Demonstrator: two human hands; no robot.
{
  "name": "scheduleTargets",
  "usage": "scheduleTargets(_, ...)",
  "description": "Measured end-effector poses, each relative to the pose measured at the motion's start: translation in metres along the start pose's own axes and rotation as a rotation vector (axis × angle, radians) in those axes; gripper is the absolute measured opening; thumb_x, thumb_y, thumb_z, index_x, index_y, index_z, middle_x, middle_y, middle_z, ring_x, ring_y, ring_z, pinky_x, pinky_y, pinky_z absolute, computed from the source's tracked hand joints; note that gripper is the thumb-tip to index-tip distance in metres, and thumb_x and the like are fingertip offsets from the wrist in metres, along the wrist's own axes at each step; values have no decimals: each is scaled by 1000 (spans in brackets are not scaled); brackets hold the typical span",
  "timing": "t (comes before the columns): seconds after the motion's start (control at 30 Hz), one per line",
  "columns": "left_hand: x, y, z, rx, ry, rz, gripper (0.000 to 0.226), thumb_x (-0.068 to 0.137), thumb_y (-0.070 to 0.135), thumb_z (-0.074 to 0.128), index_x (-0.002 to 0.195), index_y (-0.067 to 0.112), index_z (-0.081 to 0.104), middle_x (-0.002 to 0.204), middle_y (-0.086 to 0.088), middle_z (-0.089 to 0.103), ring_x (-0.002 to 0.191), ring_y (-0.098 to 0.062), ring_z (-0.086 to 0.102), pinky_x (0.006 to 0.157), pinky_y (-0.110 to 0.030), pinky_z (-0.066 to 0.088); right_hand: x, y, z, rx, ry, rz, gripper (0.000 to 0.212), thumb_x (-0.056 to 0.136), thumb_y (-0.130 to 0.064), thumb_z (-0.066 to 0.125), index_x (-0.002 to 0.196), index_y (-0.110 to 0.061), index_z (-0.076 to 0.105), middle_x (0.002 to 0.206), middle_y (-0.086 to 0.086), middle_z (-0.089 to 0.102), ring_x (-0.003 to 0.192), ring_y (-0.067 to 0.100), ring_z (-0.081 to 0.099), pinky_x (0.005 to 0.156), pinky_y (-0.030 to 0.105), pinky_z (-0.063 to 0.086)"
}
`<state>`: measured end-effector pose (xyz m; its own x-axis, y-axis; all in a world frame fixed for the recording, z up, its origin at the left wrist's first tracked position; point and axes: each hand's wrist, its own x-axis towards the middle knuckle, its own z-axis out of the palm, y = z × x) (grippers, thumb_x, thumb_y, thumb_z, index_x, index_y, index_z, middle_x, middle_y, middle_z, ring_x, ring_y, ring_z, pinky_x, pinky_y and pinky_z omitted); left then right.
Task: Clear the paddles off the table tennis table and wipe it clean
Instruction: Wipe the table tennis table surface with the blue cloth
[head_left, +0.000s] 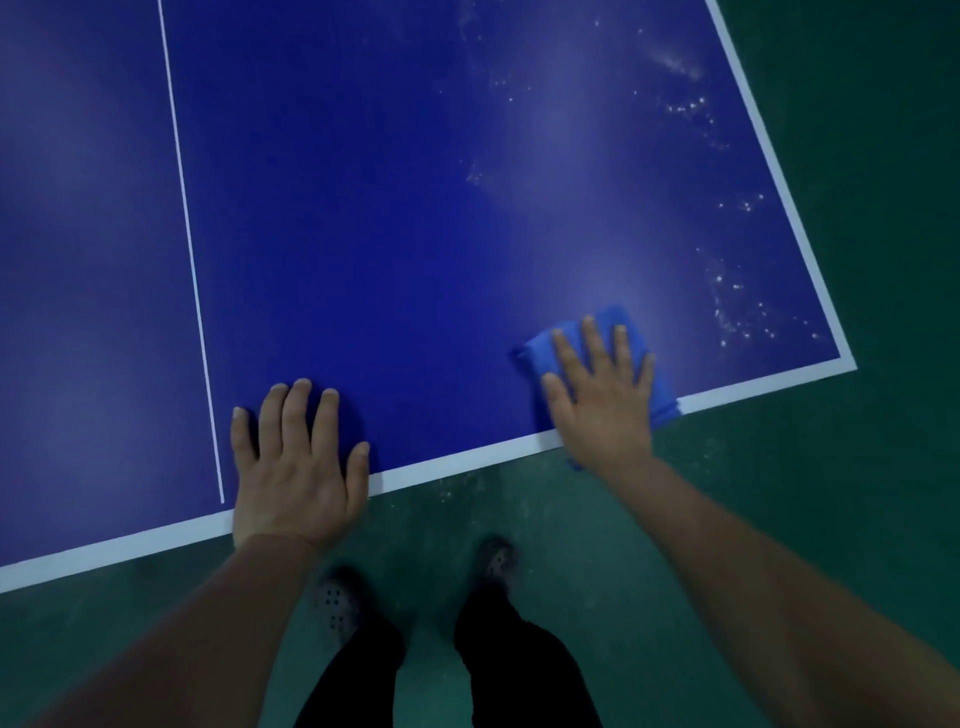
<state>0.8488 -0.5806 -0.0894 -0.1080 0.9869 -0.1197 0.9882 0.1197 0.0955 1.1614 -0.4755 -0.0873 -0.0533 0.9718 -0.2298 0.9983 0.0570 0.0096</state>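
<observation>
- A blue cloth (602, 338) is pressed flat on the tabletop (363, 208) near the near right corner by the right hand (600, 395), fingers spread straight, so wiping pressure is even.
- The left hand (296, 467) is laid flat on the near edge, fingers apart, holding nothing, likely for support.
- White specks (727, 291) remain right of the cloth.
- No paddles are seen.

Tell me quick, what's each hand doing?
Left hand: open, fingers flat on the table, holding nothing.
Right hand: open, fingers straight, pressing the blue cloth down.
</observation>
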Motion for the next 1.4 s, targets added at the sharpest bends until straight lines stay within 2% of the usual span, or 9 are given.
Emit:
scheduleTargets(0.1, 0, 2, -1, 2, -4, -5, 67, 97, 50, 29, 145, 5, 39, 150, -20, 33, 144, -39, 26, 120, -61, 11, 17, 49, -12, 97, 1, 281, 64, 98, -62, 7, 158, -42, 8, 169, -7, -1, 155, 27, -5, 121, 63, -2)
scheduleTargets(0.23, 1, 6, -1, 4, -10, -29, 68, 96, 49, 28, 145, 4, 39, 150, -20, 33, 143, -40, 27, 120, -60, 11, 31, 22, -14, 188, 47, 448, 61, 101, -58, 11, 159, -41, 7, 170, -4, -2, 155, 32, -6, 118, 67, -2)
scheduleTargets(0.37, -7, 19, -7, 36, 0, -86, 68, 95, 46, 28, 144, 1, 41, 150, -21, 34, 143, -41, 26, 120, -59, 7, 13, -43, -6, 105, -5, -131, 62, 99, -58, 8, 158, -39, 13, 169, -2, 4, 155, 34, -2, 118, 66, -7)
scheduleTargets(0.47, -18, 61, -9, -26, 25, -142, 64, 93, 41, 31, 140, 0, 46, 147, -21, 35, 142, -41, 27, 122, -60, 6, 9, -4, -4, 64, -14, -421, 58, 102, -58, 15, 157, -40, 21, 168, -3, 13, 155, 31, 2, 120, 62, -5)
scheduleTargets(0.67, 10, 219, 4, -174, 28, 13, 60, 97, 40, 32, 140, 2, 48, 151, -19, 40, 145, -37, 29, 122, -58, 8, 75, 195, -24, 70, 9, 108, 63, 99, -61, 5, 158, -42, 6, 169, -7, -2, 155, 28, -7, 121, 60, -8)
scheduleTargets(0.8, 30, 271, 18, -88, -32, -6, 64, 100, 43, 27, 148, 4, 42, 157, -18, 35, 149, -34, 24, 121, -62, 9, 79, 196, -23, 183, 52, 350, 60, 102, -56, 11, 159, -39, 9, 170, -3, 0, 155, 32, -5, 119, 65, -3)
scheduleTargets(1.0, 33, 262, 36, 19, -32, 25, 68, 102, 50, 16, 149, 5, 37, 157, -17, 30, 149, -36, 22, 120, -63, 8, 38, 169, -6, 1, 1, -438, 58, 103, -57, 14, 157, -38, 21, 167, 0, 18, 154, 34, 9, 119, 66, 6)
scheduleTargets(1.23, 35, 266, 31, 9, -38, 0, 69, 102, 50, 15, 148, 4, 40, 156, -19, 32, 149, -37, 23, 120, -63, 8, 95, 263, -25, 137, 40, 279, 69, 95, -60, 3, 160, -38, 10, 169, -4, 0, 155, 30, -5, 120, 64, -1)
scheduleTargets(1.4, 33, 266, 31, 21, -40, -4, 67, 102, 49, 19, 147, 4, 40, 156, -19, 32, 148, -38, 23, 119, -64, 9, 30, 216, -6, 0, 6, -323, 58, 104, -56, 10, 157, -34, 16, 167, 3, 19, 153, 36, 14, 121, 63, 6)
